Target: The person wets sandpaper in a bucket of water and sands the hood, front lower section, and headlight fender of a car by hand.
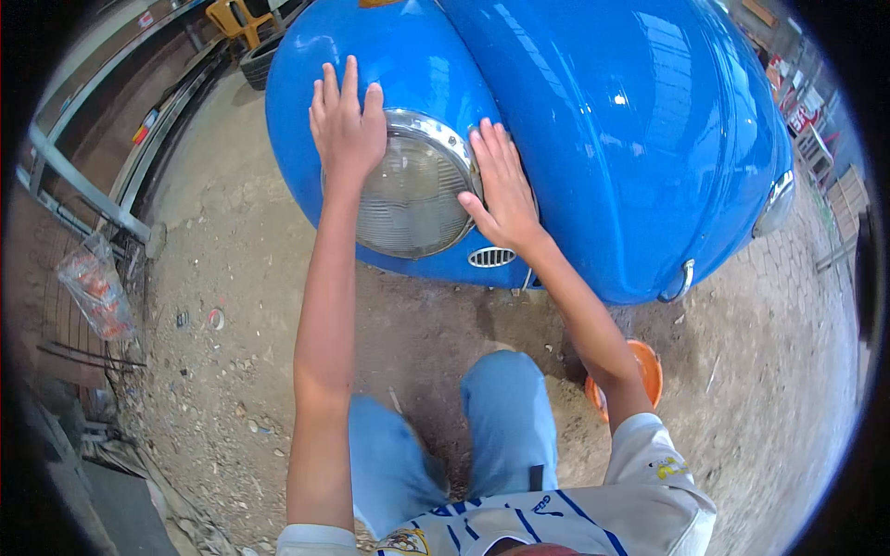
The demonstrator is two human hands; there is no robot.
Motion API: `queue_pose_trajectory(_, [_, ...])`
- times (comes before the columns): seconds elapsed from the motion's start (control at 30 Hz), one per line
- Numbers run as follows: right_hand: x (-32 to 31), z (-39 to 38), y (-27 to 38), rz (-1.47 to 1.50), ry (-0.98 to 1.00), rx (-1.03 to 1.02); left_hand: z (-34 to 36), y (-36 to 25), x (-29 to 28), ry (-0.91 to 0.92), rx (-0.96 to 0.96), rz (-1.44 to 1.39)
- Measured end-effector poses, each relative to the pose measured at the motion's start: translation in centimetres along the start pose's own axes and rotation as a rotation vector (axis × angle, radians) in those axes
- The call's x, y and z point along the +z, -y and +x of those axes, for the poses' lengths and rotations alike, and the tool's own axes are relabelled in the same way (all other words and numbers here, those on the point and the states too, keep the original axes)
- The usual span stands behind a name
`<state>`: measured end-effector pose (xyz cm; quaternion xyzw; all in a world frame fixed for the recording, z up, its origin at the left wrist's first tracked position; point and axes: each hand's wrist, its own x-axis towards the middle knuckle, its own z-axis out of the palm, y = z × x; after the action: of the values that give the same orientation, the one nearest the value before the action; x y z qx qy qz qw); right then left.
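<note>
A round headlight (pixel 408 199) with ribbed glass and a chrome rim sits in the front fender (pixel 417 60) of a glossy blue car. My left hand (pixel 348 125) lies at the upper left of the headlight, fingers stretched over the blue paint and its edge overlapping the rim. On the other side, my right hand (pixel 503 190) rests flat along the right of the rim, fingers pointing up and thumb out toward the glass. Neither hand holds anything. Below the right hand is a small oval chrome grille (pixel 491 258).
The blue hood (pixel 621 111) curves away to the right, with a chrome handle (pixel 681 283) low on it. An orange bucket (pixel 646 371) stands on the dirt floor by my right forearm. Metal rails (pixel 83 176), a plastic bag (pixel 95 287), a tire (pixel 261 63) and a yellow chair (pixel 239 20) are at left.
</note>
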<state>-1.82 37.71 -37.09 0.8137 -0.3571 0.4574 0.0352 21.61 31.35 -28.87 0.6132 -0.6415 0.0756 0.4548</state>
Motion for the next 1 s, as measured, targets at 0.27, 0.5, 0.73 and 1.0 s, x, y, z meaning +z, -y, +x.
queue_pose_trajectory(0.27, [3.3,13.1,-1.5,0.018,-0.113,-0.246,0.0,0.9,-0.1,-0.083,0.144,-0.09])
queue_pose_trajectory(0.5, [5.3,2.6,-1.7,0.034,-0.378,-0.196,-3.8,1.8,1.0,-0.284,0.25,-0.145])
queue_pose_trajectory(0.73, [8.8,-13.3,0.2,-0.318,-0.334,0.172,-9.5,0.3,1.8,-0.42,0.254,-0.037])
queue_pose_trajectory(1.0, [3.7,-0.6,-3.4,-0.108,-0.356,-0.164,-11.0,1.7,1.8,-0.412,0.371,-0.147])
